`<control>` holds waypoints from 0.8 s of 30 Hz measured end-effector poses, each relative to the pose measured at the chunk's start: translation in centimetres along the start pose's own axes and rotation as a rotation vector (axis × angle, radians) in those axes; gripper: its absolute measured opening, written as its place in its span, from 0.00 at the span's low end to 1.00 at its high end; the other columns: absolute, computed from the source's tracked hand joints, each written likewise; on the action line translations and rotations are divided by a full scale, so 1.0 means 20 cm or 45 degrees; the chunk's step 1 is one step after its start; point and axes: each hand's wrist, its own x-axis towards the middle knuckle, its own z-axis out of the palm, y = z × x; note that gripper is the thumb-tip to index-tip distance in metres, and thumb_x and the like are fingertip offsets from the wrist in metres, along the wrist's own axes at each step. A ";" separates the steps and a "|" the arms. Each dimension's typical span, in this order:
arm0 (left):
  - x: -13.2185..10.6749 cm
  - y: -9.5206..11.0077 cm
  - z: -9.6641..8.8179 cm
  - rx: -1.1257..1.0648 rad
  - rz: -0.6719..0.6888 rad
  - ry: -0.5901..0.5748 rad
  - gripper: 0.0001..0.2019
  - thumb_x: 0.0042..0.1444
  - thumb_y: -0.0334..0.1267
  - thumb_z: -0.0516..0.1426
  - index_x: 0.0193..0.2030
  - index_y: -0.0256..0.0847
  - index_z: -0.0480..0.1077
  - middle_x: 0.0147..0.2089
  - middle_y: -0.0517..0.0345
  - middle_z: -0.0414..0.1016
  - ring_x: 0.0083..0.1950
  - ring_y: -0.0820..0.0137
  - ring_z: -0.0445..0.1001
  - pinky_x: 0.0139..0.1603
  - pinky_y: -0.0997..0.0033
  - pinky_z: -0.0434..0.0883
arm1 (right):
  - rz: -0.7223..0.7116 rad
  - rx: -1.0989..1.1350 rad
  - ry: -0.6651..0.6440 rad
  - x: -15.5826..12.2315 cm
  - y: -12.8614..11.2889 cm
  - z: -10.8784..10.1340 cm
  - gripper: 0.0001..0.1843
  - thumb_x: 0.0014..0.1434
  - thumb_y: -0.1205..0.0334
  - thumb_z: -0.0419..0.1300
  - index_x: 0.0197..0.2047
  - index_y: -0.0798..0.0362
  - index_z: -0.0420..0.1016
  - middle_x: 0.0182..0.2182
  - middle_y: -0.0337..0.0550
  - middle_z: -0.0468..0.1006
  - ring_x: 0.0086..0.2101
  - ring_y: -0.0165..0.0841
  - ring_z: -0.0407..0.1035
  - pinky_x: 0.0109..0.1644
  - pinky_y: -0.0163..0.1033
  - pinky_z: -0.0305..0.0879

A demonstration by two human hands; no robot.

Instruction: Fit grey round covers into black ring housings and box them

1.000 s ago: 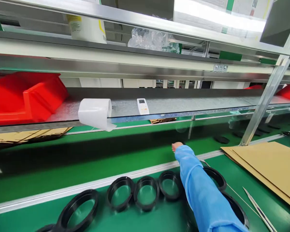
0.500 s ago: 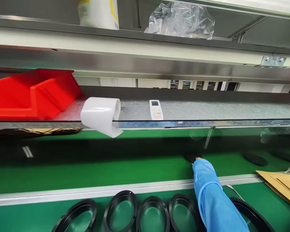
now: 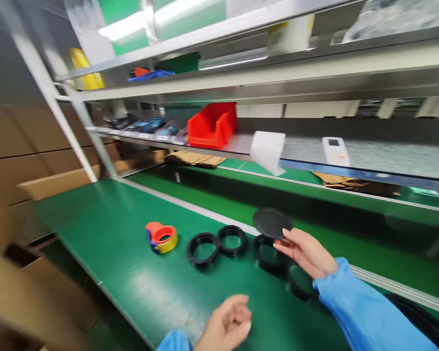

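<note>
My right hand (image 3: pixel 306 250) holds a flat black round disc (image 3: pixel 271 222) by its edge, just above the green bench (image 3: pixel 106 229). Under and beside it lies a row of black rings (image 3: pixel 202 247) on the bench, with more of them partly hidden by my blue sleeve. My left hand (image 3: pixel 227 324) is low at the bench's near edge, fingers loosely curled, with nothing seen in it.
A tape dispenser (image 3: pixel 161 237) with orange handle and yellow tape lies left of the rings. Behind runs a green conveyor belt (image 3: pixel 336 229). The shelf above carries a red bin (image 3: pixel 212 125), a white roll (image 3: pixel 269 150) and a white remote (image 3: pixel 335 151). Cardboard boxes (image 3: pixel 25 292) stand at the left.
My right hand has come back from the conveyor belt with the black disc in it. The view has swung left, bringing in my left hand, the tape dispenser and the boxes.
</note>
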 end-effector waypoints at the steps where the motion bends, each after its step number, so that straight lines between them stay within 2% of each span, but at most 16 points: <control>1: 0.03 0.03 -0.02 -0.222 0.059 0.007 0.34 0.47 0.56 0.70 0.61 0.58 0.70 0.59 0.50 0.73 0.58 0.55 0.72 0.57 0.52 0.71 | 0.048 0.021 -0.112 -0.10 0.09 0.09 0.15 0.53 0.61 0.76 0.36 0.59 0.76 0.38 0.47 0.77 0.40 0.36 0.74 0.49 0.43 0.78; 2: 0.05 0.07 -0.03 -0.439 0.130 -0.001 0.37 0.48 0.56 0.70 0.65 0.61 0.65 0.66 0.52 0.66 0.65 0.54 0.67 0.60 0.52 0.68 | 0.113 0.041 -0.217 -0.20 0.18 0.17 0.18 0.51 0.58 0.78 0.38 0.59 0.77 0.40 0.47 0.77 0.41 0.37 0.74 0.50 0.42 0.78; 4: 0.07 0.13 -0.08 -0.771 0.217 -0.052 0.37 0.51 0.58 0.67 0.67 0.59 0.63 0.70 0.52 0.62 0.68 0.54 0.63 0.62 0.53 0.66 | 0.279 0.077 -0.391 -0.37 0.36 0.30 0.23 0.52 0.52 0.77 0.44 0.58 0.79 0.45 0.48 0.77 0.45 0.37 0.73 0.53 0.41 0.76; 6: 0.06 0.18 -0.13 -0.935 0.151 -0.083 0.33 0.54 0.62 0.63 0.63 0.47 0.70 0.63 0.47 0.71 0.62 0.53 0.70 0.60 0.54 0.68 | 0.423 0.074 -0.520 -0.48 0.50 0.39 0.26 0.55 0.49 0.75 0.50 0.56 0.78 0.48 0.47 0.76 0.48 0.37 0.72 0.53 0.39 0.75; 7: 0.04 0.19 -0.15 -0.990 0.091 -0.072 0.33 0.55 0.63 0.62 0.58 0.41 0.73 0.58 0.45 0.75 0.58 0.53 0.73 0.58 0.54 0.69 | 0.471 0.039 -0.570 -0.51 0.56 0.41 0.26 0.56 0.46 0.74 0.50 0.55 0.78 0.48 0.47 0.76 0.49 0.37 0.71 0.52 0.39 0.75; 9: 0.00 0.21 -0.19 -1.122 0.006 -0.002 0.31 0.57 0.63 0.60 0.53 0.37 0.76 0.52 0.44 0.78 0.54 0.53 0.75 0.57 0.53 0.70 | 0.492 -0.169 -0.656 -0.53 0.63 0.43 0.28 0.57 0.37 0.69 0.43 0.56 0.78 0.43 0.47 0.76 0.45 0.38 0.72 0.43 0.38 0.76; 11: -0.04 0.21 -0.22 -1.265 -0.013 0.073 0.27 0.58 0.59 0.59 0.52 0.37 0.76 0.52 0.46 0.79 0.54 0.55 0.75 0.58 0.54 0.69 | 0.328 -0.557 -0.694 -0.51 0.67 0.42 0.34 0.59 0.28 0.60 0.33 0.56 0.76 0.34 0.46 0.75 0.36 0.37 0.71 0.34 0.39 0.73; 13: -0.08 0.20 -0.24 -1.360 -0.084 0.079 0.24 0.58 0.56 0.60 0.52 0.38 0.76 0.53 0.48 0.79 0.55 0.57 0.75 0.60 0.54 0.68 | -0.095 -0.952 -0.589 -0.48 0.66 0.39 0.34 0.64 0.29 0.53 0.29 0.54 0.72 0.29 0.44 0.72 0.31 0.36 0.67 0.34 0.42 0.67; 15: -0.11 0.18 -0.25 -1.391 -0.191 0.025 0.26 0.58 0.56 0.60 0.53 0.38 0.76 0.56 0.47 0.78 0.57 0.56 0.74 0.62 0.50 0.66 | -0.585 -1.160 -0.422 -0.46 0.64 0.36 0.26 0.69 0.38 0.53 0.31 0.51 0.72 0.32 0.43 0.73 0.35 0.37 0.67 0.42 0.44 0.65; 17: -0.13 0.17 -0.24 -1.385 -0.227 -0.013 0.28 0.58 0.58 0.59 0.55 0.37 0.75 0.58 0.45 0.76 0.59 0.53 0.72 0.64 0.45 0.64 | -0.874 -1.197 -0.360 -0.45 0.63 0.33 0.17 0.71 0.47 0.53 0.37 0.48 0.74 0.40 0.42 0.74 0.44 0.38 0.67 0.50 0.46 0.62; 19: -0.15 0.16 -0.24 -1.356 -0.163 -0.002 0.25 0.57 0.54 0.61 0.55 0.39 0.75 0.57 0.48 0.77 0.58 0.55 0.73 0.67 0.45 0.61 | -0.919 -1.224 -0.419 -0.45 0.65 0.32 0.13 0.72 0.51 0.53 0.43 0.45 0.76 0.46 0.42 0.73 0.50 0.39 0.65 0.55 0.48 0.62; 21: -0.16 0.16 -0.23 -1.318 -0.060 0.025 0.22 0.55 0.43 0.64 0.56 0.45 0.74 0.55 0.54 0.79 0.55 0.61 0.75 0.69 0.49 0.59 | -0.847 -1.298 -0.460 -0.46 0.68 0.31 0.13 0.72 0.51 0.53 0.46 0.44 0.77 0.49 0.44 0.72 0.53 0.41 0.64 0.57 0.50 0.62; 22: -0.16 0.17 -0.23 -1.306 -0.013 0.037 0.23 0.54 0.40 0.65 0.58 0.48 0.73 0.54 0.57 0.79 0.54 0.64 0.75 0.70 0.51 0.59 | -0.796 -1.335 -0.479 -0.46 0.70 0.31 0.14 0.72 0.50 0.53 0.48 0.45 0.77 0.50 0.45 0.71 0.53 0.42 0.64 0.58 0.52 0.62; 24: -0.16 0.17 -0.22 -1.295 0.048 0.070 0.26 0.54 0.42 0.65 0.60 0.52 0.71 0.56 0.59 0.78 0.57 0.65 0.74 0.71 0.53 0.57 | -0.691 -1.365 -0.510 -0.46 0.73 0.30 0.16 0.71 0.50 0.52 0.52 0.47 0.75 0.53 0.47 0.70 0.54 0.43 0.64 0.59 0.53 0.64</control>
